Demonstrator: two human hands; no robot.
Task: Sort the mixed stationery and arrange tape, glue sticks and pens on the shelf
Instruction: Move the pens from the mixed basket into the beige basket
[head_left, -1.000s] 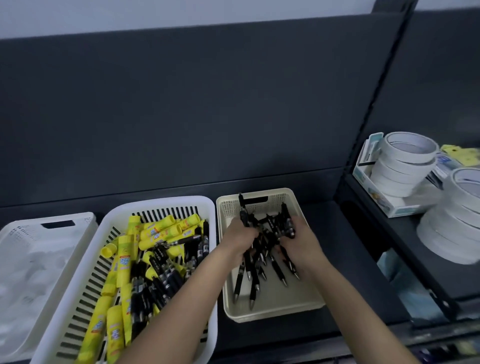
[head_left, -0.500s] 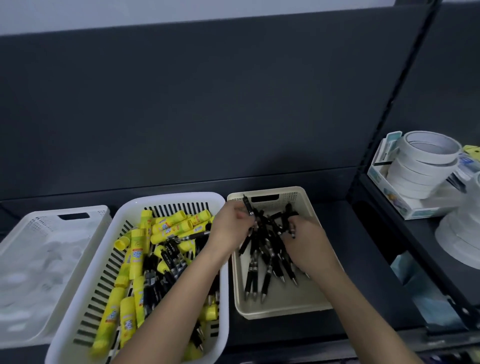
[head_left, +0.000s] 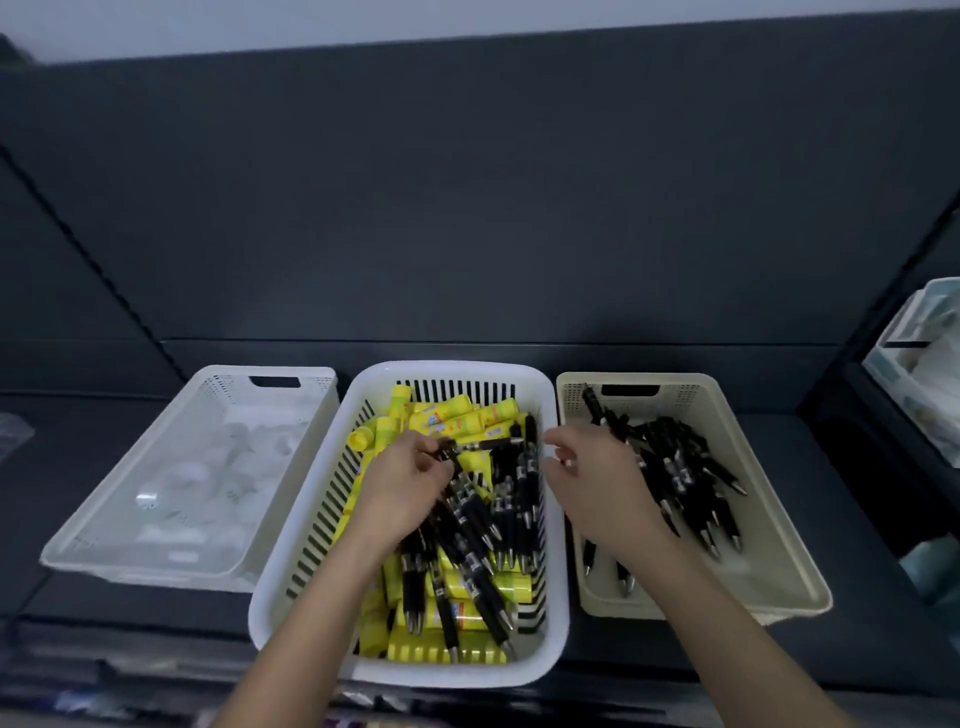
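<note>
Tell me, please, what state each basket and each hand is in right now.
Left hand: pinching a black pen over the middle basket.
Right hand: open, holding nothing.
Middle basket: glue sticks and mixed pens together, unsorted.
Cream basket: holds only sorted pens.
Left basket: whitish contents, too blurred to identify.

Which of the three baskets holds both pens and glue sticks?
The middle white slotted basket: yellow glue sticks and black pens lie mixed in it. The cream basket on the right holds only pens; the left basket, neither.
</note>
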